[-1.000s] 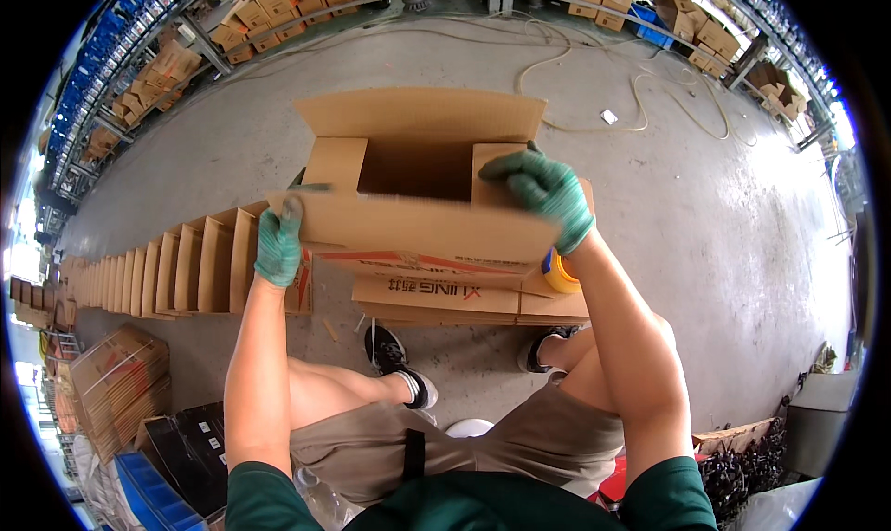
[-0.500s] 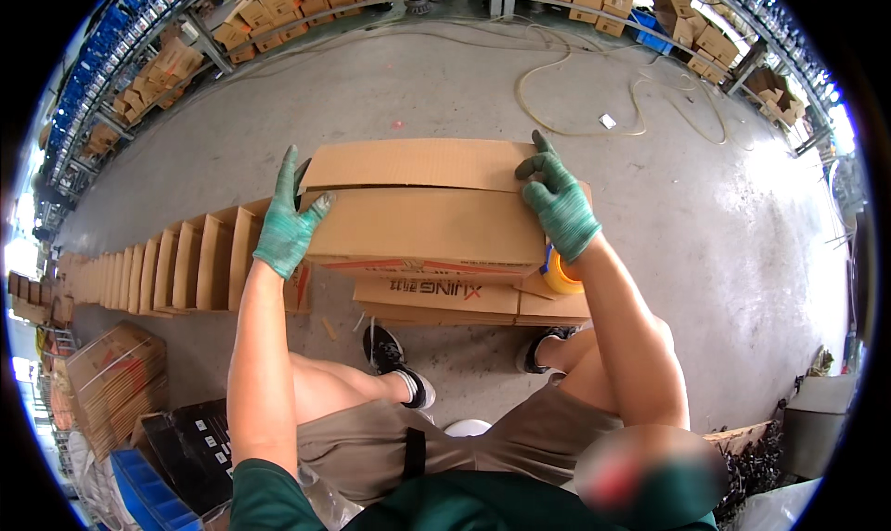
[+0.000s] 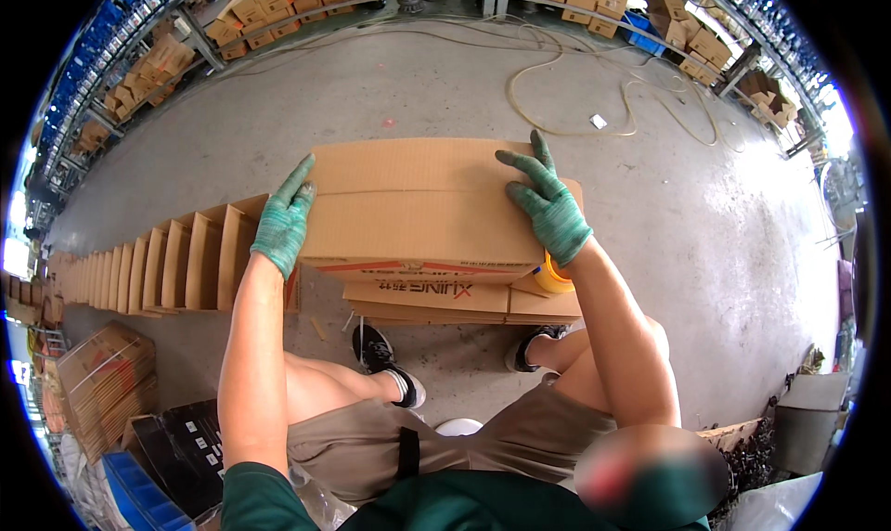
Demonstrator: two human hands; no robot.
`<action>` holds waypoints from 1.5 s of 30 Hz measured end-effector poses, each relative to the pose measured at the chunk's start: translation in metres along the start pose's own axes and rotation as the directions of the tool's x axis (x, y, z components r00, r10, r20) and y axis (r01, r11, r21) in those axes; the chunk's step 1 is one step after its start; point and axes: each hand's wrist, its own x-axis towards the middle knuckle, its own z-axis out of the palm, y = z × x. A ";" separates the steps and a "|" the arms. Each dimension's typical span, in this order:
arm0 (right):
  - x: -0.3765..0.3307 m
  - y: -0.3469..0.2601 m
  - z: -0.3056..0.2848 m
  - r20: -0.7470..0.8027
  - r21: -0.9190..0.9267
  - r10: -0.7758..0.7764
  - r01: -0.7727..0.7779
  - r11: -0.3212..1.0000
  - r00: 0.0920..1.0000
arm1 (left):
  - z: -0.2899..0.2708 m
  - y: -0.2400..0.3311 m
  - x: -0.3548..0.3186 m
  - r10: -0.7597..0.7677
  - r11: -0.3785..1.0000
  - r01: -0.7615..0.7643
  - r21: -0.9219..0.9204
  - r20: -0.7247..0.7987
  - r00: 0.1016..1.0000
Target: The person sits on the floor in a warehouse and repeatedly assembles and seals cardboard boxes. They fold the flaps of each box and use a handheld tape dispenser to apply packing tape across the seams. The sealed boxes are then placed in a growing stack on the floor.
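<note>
- My left hand, in a green knit glove, lies flat with fingers stretched out against the left end of the brown corrugated cardboard box, pressing rather than gripping; nothing is closed in it.
- My right hand, gloved the same way, is spread open on the top right of the box, fingers splayed over the folded-down flaps, palm pushing on the cardboard.
- The box sits in front of my knees with its top flaps folded shut, and it rests on a stack of flattened brown cardboard sheets lying on the grey concrete floor.
- A yellow roll of packing tape shows just under my right wrist, beside the box's right lower corner.
- To the left of the box stands a long row of open brown cardboard boxes, running away toward the left edge.
- A thin pale hose loops across the floor beyond the box.
- Metal racks loaded with brown cartons line the far side.
- Bundled flat cardboard sits low on my left.
</note>
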 end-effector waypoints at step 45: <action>0.052 -0.053 -0.058 0.358 -0.036 0.077 -0.069 0.997 0.931 | 0.052 0.082 -0.051 -0.283 0.764 0.434 -0.478 0.356 0.891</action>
